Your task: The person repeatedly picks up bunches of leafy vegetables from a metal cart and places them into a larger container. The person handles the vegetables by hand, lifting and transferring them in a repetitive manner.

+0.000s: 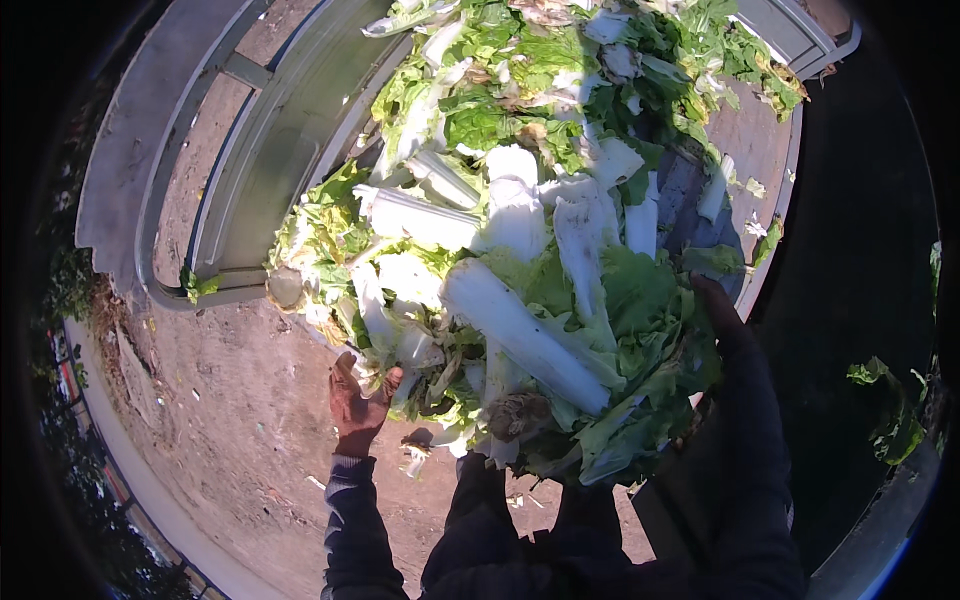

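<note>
A large heap of loose cabbage leaves [540, 330] with thick white ribs and ragged green edges fills the middle in front of me. A brownish cut stump [520, 415] shows at its near edge. My left hand [362, 400] is at the heap's near left edge, its thumb and fingers apart, close against the outer leaves. I cannot tell whether it presses on them. My right hand [718, 308], in dark shadow, lies against the heap's right side. Its fingers are mostly hidden by leaves and shade.
A metal side panel with a rail [280, 170] stands left of the heap, and another metal panel [785, 35] is at the far right. Leaf scraps lie on the flat bed [752, 140]. Dirt ground [230, 400] lies at left. Loose green leaves [890, 410] are at right.
</note>
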